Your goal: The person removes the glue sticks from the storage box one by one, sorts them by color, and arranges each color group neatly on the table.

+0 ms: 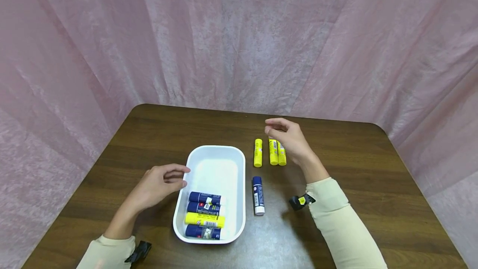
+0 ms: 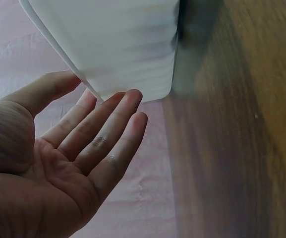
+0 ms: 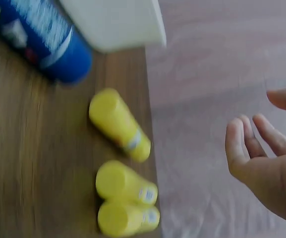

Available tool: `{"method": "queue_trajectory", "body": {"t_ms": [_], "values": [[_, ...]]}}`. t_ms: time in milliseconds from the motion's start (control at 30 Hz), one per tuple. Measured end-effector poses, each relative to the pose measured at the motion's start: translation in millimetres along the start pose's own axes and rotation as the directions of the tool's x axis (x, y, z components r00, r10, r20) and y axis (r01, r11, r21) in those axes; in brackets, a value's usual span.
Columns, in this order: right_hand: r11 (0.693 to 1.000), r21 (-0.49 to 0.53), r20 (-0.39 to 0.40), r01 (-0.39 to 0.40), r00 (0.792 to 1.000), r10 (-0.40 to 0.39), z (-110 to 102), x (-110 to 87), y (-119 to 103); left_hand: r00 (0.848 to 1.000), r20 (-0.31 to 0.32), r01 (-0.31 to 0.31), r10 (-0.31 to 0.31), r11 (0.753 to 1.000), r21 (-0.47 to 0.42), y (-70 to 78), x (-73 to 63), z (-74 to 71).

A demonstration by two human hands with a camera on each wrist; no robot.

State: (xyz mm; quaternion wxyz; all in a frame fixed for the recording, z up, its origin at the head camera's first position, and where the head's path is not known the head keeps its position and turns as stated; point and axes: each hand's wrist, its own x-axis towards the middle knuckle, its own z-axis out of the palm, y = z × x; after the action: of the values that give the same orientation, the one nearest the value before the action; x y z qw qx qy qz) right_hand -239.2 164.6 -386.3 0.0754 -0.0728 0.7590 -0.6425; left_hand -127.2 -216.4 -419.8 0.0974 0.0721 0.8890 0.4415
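A white tray (image 1: pixel 242 202) holds three blue glue sticks (image 1: pixel 203 232) and a yellow glue stick (image 1: pixel 204 220), lying side by side in its near half. My left hand (image 1: pixel 158 186) is at the tray's left rim, fingers extended; in the left wrist view, fingertips (image 2: pixel 133 96) overlap the tray's outer wall. Over the far right part of the table, my right hand (image 1: pixel 293 138) hovers with loosely bent fingers and nothing in them. Below it lie two yellow glue sticks (image 1: pixel 274 152) side by side, partly hidden by the hand. Another yellow glue stick (image 1: pixel 258 152) lies just left of them.
One blue glue stick (image 1: pixel 258 196) with a white end lies right of the tray. The brown wooden table (image 1: pixel 373 186) has rounded far corners. A pink curtain (image 1: pixel 239 45) hangs behind its far edge.
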Motion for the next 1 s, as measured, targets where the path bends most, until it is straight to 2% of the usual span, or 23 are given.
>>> {"method": "queue_trajectory", "body": {"t_ms": [233,600,700,867,1000], "values": [[0.994,0.106,0.200,0.025,0.979,-0.046,41.5,-4.9,-14.2,1.000,-0.011,0.002,-0.002,1.000,0.006,0.5,0.8,0.3],[0.998,0.064,0.398,-0.025,0.918,-0.003,88.2,-8.3,-15.4,1.000,-0.008,-0.011,0.011,1.000,-0.002,0.2,1.8,0.0],[0.999,0.021,0.426,-0.032,0.905,0.020,99.2,-10.2,-11.9,1.000,-0.007,-0.011,0.011,1.000,-0.006,1.2,2.5,0.1],[0.994,-0.104,0.459,-0.040,0.884,0.083,118.6,-13.6,-4.4,1.000,-0.008,-0.021,0.021,1.000,-0.003,2.0,3.5,0.1],[0.985,-0.165,0.502,-0.045,0.856,0.124,131.2,-16.4,1.6,1.000,-0.003,-0.019,0.019,1.000,-0.004,1.8,3.2,-0.2]]}}
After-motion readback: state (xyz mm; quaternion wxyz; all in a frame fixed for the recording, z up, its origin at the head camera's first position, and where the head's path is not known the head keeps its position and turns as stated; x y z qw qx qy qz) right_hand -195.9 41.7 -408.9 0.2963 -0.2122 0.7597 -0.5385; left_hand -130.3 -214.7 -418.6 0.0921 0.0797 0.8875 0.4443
